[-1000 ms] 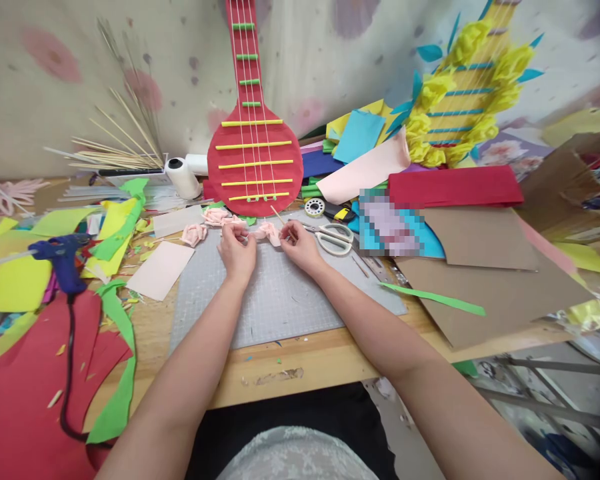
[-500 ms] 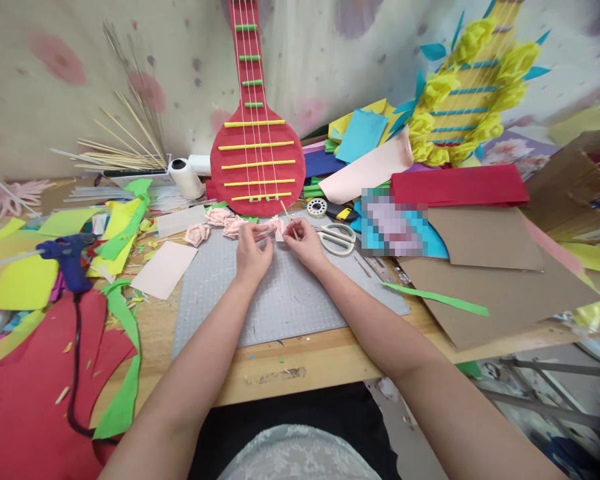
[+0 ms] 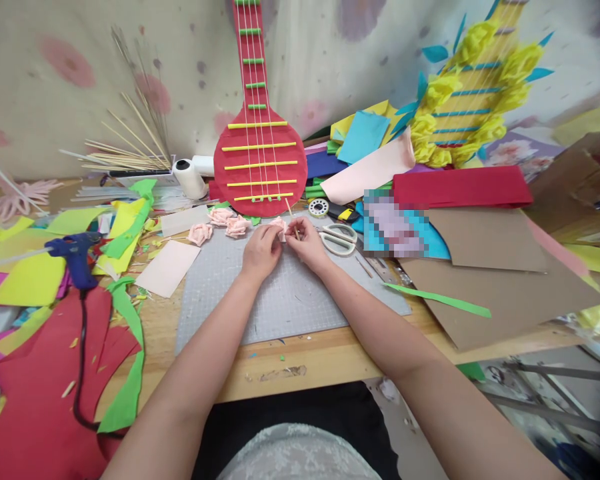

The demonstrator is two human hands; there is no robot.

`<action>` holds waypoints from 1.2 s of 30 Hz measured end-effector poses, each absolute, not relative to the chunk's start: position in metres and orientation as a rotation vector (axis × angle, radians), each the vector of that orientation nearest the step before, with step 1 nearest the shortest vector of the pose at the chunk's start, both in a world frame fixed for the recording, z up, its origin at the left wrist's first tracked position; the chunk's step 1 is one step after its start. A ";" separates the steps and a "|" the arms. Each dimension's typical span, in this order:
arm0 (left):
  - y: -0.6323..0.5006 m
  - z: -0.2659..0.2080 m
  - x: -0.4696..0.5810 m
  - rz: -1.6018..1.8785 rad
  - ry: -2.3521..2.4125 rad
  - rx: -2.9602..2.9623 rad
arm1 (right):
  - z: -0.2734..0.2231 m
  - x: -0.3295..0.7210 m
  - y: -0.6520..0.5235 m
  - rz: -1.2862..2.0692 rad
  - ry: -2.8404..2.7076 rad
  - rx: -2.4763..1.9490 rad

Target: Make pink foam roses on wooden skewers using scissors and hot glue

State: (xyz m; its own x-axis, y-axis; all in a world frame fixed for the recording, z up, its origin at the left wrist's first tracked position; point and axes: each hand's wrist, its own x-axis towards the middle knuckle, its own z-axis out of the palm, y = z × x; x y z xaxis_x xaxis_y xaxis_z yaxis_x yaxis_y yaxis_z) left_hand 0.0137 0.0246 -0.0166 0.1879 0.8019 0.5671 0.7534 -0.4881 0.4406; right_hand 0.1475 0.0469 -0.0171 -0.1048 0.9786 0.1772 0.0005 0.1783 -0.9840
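Above the grey cutting mat (image 3: 290,300), my two hands meet around a small pale pink paper flower (image 3: 281,225), partly hidden by the fingers. My left hand (image 3: 263,252) is closed on the flower's left side. The fingers of my right hand (image 3: 307,243) pinch a thin wooden stick (image 3: 289,207) at the flower's right edge; its top end points up. Several finished pink crepe-paper roses lie to the left, among them one rose (image 3: 200,234) and another rose (image 3: 237,226). A pale pink paper rectangle (image 3: 168,268) rests beside the mat's left edge.
A red paper lute (image 3: 260,157) stands behind the mat. White-handled scissors (image 3: 339,240), a tape roll (image 3: 319,208) and a yellow-black cutter (image 3: 343,212) lie right of my hands. On the left is a blue glue gun (image 3: 77,257) with its cord; brown cardboard (image 3: 490,293) covers the right side.
My left hand has moved right and closed in on the pink flower, its fingers now curled against it. The right hand stays nearly in place with the stick. The view has shifted slightly.
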 end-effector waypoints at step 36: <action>0.022 -0.014 0.019 1.196 1.679 2.255 | -0.008 0.147 0.044 1.062 -1.437 -1.017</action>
